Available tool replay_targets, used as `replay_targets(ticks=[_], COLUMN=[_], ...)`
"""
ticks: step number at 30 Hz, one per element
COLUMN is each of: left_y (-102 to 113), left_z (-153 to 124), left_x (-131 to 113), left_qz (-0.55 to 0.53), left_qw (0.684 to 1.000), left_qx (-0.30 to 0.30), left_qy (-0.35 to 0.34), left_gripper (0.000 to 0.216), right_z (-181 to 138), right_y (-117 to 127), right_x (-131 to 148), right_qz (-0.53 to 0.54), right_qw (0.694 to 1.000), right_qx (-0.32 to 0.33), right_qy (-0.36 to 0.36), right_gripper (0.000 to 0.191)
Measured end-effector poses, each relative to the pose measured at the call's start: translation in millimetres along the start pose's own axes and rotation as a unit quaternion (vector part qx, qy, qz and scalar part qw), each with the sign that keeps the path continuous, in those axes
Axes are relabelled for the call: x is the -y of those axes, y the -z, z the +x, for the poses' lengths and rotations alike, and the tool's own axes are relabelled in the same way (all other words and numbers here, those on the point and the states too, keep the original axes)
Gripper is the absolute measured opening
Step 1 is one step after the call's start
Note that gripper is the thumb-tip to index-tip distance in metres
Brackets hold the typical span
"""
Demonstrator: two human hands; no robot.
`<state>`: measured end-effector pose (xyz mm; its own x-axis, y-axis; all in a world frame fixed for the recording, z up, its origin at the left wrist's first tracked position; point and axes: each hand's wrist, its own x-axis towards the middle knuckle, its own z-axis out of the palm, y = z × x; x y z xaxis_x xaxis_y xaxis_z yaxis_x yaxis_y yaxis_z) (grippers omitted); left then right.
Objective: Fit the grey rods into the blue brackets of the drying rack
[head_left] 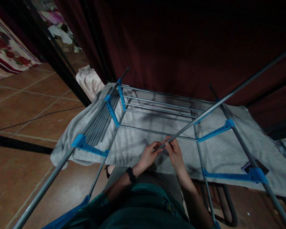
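Observation:
My left hand (149, 156), with a dark watch on its wrist, pinches the near end of a long grey metal tube (205, 112). My right hand (175, 155) grips the same tube a little farther along, close beside the left. From there the tube slants up to the right and leaves the view. Around my hands stands a partly assembled rack of grey tubes with blue plastic brackets (215, 131). Thin crossbars (154, 130) join its left and right sides beyond my fingers. The exact tube end is partly covered by my fingertips.
A grey blanket (138, 140) covers the surface under the rack. Several loose tubes (102, 119) lie together at its left. A dark phone-like object (262, 166) lies by the right side post. Beyond hangs a dark red curtain (169, 54); brown tiles (43, 95) floor the left.

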<state>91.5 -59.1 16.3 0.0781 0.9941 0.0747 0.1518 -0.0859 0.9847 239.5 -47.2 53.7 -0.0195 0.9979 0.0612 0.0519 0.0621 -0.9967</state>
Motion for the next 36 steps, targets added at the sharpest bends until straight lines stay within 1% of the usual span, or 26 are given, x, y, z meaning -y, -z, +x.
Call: replay_targets(ticks=[4,9,13,19,22,26,30,32,36], left_y=[4,14,23,30,32,36,36,34,29], left_z=[2,10,17,26,31,39,46,46,44], left_x=[2,0,-10,-27,-37,-54,-69,-75,-82], left_qz=[-0.006,-0.002,-0.006,-0.034,-0.039,-0.056,-0.080,-0.095,-0.121], left_qw=[1.000,0.998,0.997,0.995,0.995,0.993,0.990,0.989,0.989], left_qx=[-0.009,-0.059,-0.081,-0.092,-0.090,-0.080,-0.073,-0.063,-0.039], left_qy=[-0.012,-0.006,0.000,-0.015,-0.031,-0.059,-0.088,-0.090,-0.069], left_gripper=[0.019,0.023,0.025,0.026,0.029,0.033,0.036,0.038,0.041], right_z=[3,5,3,3,5,7,7,6,7], right_y=[5,12,15,27,37,52,68,75,85], right_x=[0,-4,-11,-16,-18,-26,-34,-38,-42], right_qz=[-0.005,-0.029,-0.046,-0.087,-0.117,-0.161,-0.191,-0.202,-0.222], right_qw=[1.000,0.998,0.995,0.993,0.990,0.982,0.975,0.972,0.967], right_qx=[-0.019,-0.063,-0.082,-0.074,-0.061,-0.059,-0.045,-0.044,-0.043], right_qy=[0.000,0.005,0.008,0.020,0.042,0.076,0.100,0.109,0.118], right_gripper=[0.037,0.039,0.038,0.037,0.035,0.033,0.034,0.034,0.033])
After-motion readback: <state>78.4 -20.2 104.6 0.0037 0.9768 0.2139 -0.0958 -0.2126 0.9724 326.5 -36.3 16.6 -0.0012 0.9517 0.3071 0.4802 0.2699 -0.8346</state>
